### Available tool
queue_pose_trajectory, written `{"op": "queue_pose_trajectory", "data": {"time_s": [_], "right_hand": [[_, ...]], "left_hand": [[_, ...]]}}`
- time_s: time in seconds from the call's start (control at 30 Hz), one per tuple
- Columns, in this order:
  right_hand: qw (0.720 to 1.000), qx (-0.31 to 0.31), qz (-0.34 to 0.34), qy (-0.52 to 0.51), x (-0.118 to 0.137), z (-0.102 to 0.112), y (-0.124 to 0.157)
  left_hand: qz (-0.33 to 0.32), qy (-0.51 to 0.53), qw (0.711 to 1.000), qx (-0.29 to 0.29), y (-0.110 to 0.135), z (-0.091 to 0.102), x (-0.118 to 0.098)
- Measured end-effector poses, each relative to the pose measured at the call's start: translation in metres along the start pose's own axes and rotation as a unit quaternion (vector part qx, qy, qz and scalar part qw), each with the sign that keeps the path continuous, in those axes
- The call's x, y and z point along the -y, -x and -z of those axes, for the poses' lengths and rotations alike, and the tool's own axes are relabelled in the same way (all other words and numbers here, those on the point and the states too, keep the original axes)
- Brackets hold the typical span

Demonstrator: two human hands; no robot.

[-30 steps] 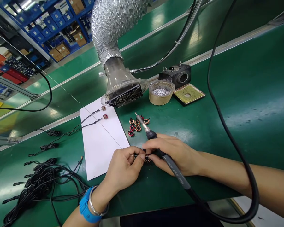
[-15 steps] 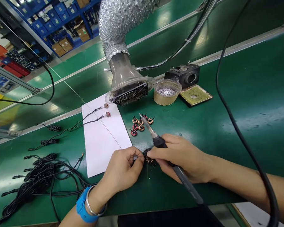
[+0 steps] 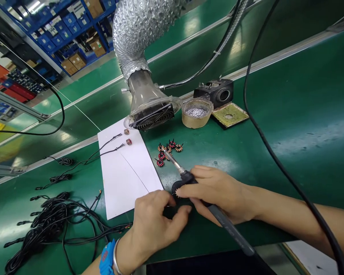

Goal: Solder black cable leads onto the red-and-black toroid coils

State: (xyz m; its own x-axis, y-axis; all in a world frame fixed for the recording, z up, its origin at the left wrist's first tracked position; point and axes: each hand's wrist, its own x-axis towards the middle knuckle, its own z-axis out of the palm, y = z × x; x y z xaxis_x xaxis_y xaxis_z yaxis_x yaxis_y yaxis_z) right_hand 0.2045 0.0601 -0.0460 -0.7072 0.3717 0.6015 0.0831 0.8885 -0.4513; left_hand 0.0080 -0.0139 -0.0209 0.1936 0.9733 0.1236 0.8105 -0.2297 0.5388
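My right hand (image 3: 218, 193) is wrapped round a soldering iron (image 3: 227, 229), its metal tip pointing up and left over the small wound ring coils (image 3: 179, 148). Under the right fingertips sits one more dark ring coil (image 3: 176, 188), partly covered. Beside that coil is my left hand (image 3: 159, 221), thumb and forefinger apart with a gap between them. A thin wire (image 3: 134, 172) slants across the white sheet (image 3: 123, 191) and disappears behind the left hand. Whether the hidden fingers touch the wire I cannot tell.
A fume hood (image 3: 154, 112) on a foil duct hangs over the bench. Behind the coils stand a round tub (image 3: 196, 121), a yellow sponge (image 3: 232, 114) and a black holder (image 3: 215, 91). Black cables (image 3: 46, 225) lie left; the black cord (image 3: 263, 137) crosses the right side.
My left thumb and forefinger have come apart from their pinch beside the coil. The iron's tip has shifted slightly left and down. The whole view has moved a little.
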Motion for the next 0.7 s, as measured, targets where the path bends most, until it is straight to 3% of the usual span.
{"op": "queue_pose_trajectory", "data": {"time_s": [0.1, 0.3, 0.4, 0.53, 0.7], "right_hand": [[0.997, -0.064, -0.03, -0.028, 0.001, 0.004, -0.002], [0.993, -0.103, -0.035, -0.054, 0.001, 0.007, -0.006], [0.993, -0.092, -0.045, -0.051, -0.001, 0.003, -0.004], [0.996, -0.055, -0.055, -0.049, -0.002, -0.004, -0.004], [0.998, -0.027, -0.048, -0.024, -0.003, -0.01, -0.006]], "left_hand": [[-0.053, -0.054, 0.997, -0.033, 0.003, -0.006, -0.005], [-0.061, -0.056, 0.997, -0.002, 0.003, -0.001, -0.005], [-0.126, -0.129, 0.984, 0.006, 0.002, 0.001, -0.001], [-0.25, -0.229, 0.941, 0.007, 0.0, 0.003, 0.002], [-0.263, -0.251, 0.931, -0.007, -0.002, 0.006, 0.007]]}}
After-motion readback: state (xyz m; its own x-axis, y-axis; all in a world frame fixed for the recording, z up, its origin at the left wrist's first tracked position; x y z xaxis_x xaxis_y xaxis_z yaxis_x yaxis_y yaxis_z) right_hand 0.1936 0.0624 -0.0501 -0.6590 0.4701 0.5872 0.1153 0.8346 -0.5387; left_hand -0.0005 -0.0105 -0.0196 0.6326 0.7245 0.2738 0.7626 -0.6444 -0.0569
